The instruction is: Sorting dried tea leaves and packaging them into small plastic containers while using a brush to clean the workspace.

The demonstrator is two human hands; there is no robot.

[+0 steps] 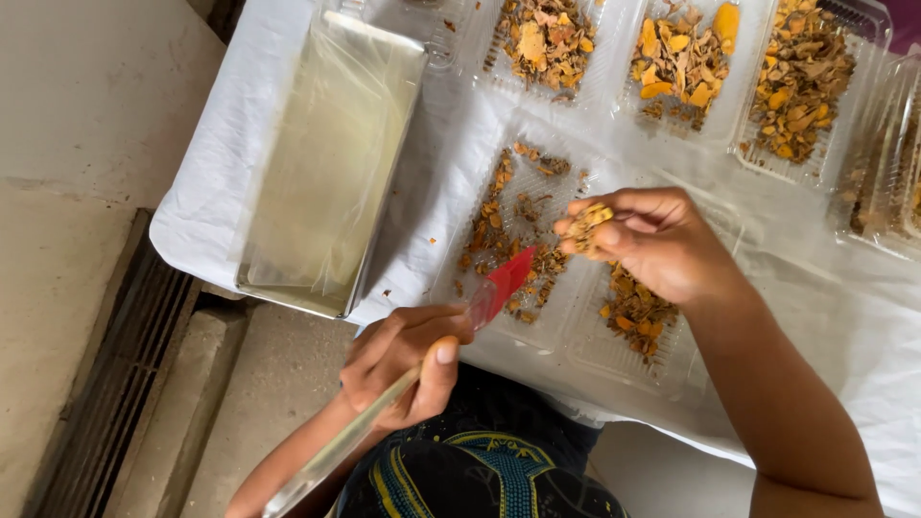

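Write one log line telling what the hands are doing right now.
left hand: holds red-tipped spatula | right hand: pinches dried orange pieces | below: clear tray

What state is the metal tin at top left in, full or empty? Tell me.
Empty of pieces, as far as it shows. The metal tin holds only a clear plastic liner; no dried orange pieces like those in the clear trays lie inside.

A clear-handled spatula [422, 369] with a red blade slants over a clear tray [523, 240]. Dried orange-brown pieces [587, 226] (a small pinch) sit just right of it.
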